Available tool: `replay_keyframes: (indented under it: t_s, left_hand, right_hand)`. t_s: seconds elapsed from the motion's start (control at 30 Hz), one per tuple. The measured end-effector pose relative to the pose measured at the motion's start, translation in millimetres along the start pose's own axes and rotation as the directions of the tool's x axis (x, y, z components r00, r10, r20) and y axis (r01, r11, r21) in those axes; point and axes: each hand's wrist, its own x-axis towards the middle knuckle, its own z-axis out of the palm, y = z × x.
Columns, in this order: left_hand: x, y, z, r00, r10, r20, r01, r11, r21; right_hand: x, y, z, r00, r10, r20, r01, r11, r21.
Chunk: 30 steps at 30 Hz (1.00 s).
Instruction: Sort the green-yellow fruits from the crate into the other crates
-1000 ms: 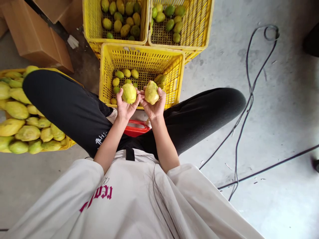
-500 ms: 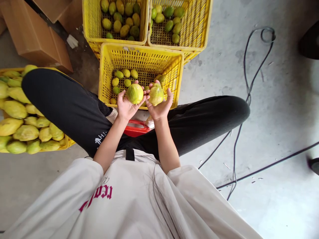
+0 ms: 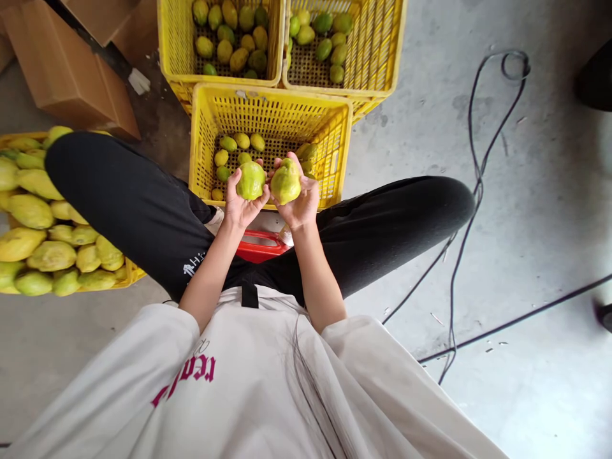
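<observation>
My left hand holds a yellow-green lemon, with fingers curled round its sides. Beside it, my right hand cradles a second, bumpier lemon in the palm and fingers. Both hands are above the near edge of a yellow plastic crate between my knees. Several small lemons lie at that crate's left side, among them one lemon. More fruit sits at its right side, partly hidden behind my right hand.
Two more yellow crates, one at the back left and one at the back right, hold several lemons. Left of my leg, a crate is heaped with larger lemons. Cardboard boxes stand upper left. A black cable lies on the floor.
Both lemons have moved slightly left and are turned in my hands. My right hand has shifted left and rolled, and my fingertips no longer overlap between the lemons.
</observation>
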Motion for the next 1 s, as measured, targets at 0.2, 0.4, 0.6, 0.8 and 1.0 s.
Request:
replay_keyframes:
  t_s: [0.2,0.4,0.6,0.8,1.0]
  left_hand:
    - [0.8,-3.3,2.0,0.999,-0.039,-0.002,0.039,0.999,-0.036]
    - [5.3,-5.3,-1.2,0.999,-0.029,-0.023,0.028,0.999,-0.024]
    - [3.0,-5.9,-2.7,0.998,0.062,0.021,-0.061,0.996,-0.070]
    - [5.0,-6.8,-1.8,0.996,0.091,0.013,-0.090,0.993,-0.071]
    - [4.3,-5.0,-2.3,0.996,0.059,-0.072,-0.064,0.996,-0.070]
  right_hand:
    - [0.7,3.8,-0.7,0.989,-0.117,-0.087,0.108,0.989,-0.101]
    - [0.4,0.3,-0.8,0.989,-0.029,-0.147,0.037,0.998,0.049]
    - [3.6,-0.9,-2.0,0.975,-0.016,-0.222,0.045,0.991,0.125]
    - [1.6,0.9,4.1,0.977,-0.055,-0.207,0.074,0.993,0.088]
    - [1.9,4.4,2.0,0.986,-0.019,-0.167,0.031,0.997,0.070]
